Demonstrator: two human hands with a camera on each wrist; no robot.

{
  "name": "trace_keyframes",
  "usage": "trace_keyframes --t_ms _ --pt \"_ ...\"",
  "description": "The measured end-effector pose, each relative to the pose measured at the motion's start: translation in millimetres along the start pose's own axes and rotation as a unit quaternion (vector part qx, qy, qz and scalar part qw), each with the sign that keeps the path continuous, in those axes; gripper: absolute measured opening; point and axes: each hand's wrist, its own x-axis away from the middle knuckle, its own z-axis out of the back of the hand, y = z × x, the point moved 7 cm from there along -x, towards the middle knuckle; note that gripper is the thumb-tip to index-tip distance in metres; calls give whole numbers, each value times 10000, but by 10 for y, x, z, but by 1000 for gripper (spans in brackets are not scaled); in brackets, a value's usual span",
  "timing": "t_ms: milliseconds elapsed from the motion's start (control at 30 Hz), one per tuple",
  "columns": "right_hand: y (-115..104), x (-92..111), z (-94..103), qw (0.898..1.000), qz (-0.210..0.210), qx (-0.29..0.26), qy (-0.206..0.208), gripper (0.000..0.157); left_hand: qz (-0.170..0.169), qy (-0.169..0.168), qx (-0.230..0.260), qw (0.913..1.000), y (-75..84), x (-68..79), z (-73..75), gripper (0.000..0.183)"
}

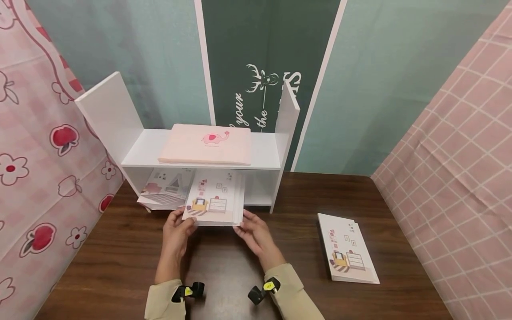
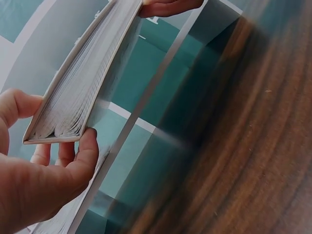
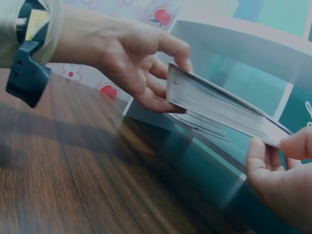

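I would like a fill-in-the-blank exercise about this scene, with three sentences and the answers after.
1. Both hands hold a book at the ____ compartment of the shelf.
2. The pink book on the shelf shows an ____.
3. Another book lies on the table, nearer the ____ hand than the left hand.

Answers: lower; elephant; right

The book's (image 1: 213, 195) far end — under the shelf (image 1: 200, 165) — is hidden.

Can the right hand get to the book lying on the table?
Probably yes, but not right away. The book lies in the open on the table to that side, nothing blocking it. The right hand is busy holding the other book with the left hand.
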Motion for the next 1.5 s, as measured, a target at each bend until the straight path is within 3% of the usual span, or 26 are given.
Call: trace_keyframes --t_ms 200,467,833,1100,1267,1500 --pt "16 -117 -36 9986 181 -407 271 43 53 166 316 9993 14 -106 -3 38" --pt "1 -240 -90 9974 209 -634 272 33 98 307 618 9976 18 -200 4 34" --pt "13 -357 -58 9939 209 -1016 363 28 148 559 165 9982 14 -305 -7 37" --pt "0 -422 -98 9964 17 -758 373 45 -28 906 137 9958 58 -322 -33 39" --pt "6 -404 -152 9968 -128 -679 390 44 -310 1312 179 9907 108 -307 4 34" --pt "43 -381 -111 9971 -150 -301 682 46 -386 1446 -27 9887 49 -325 32 35"
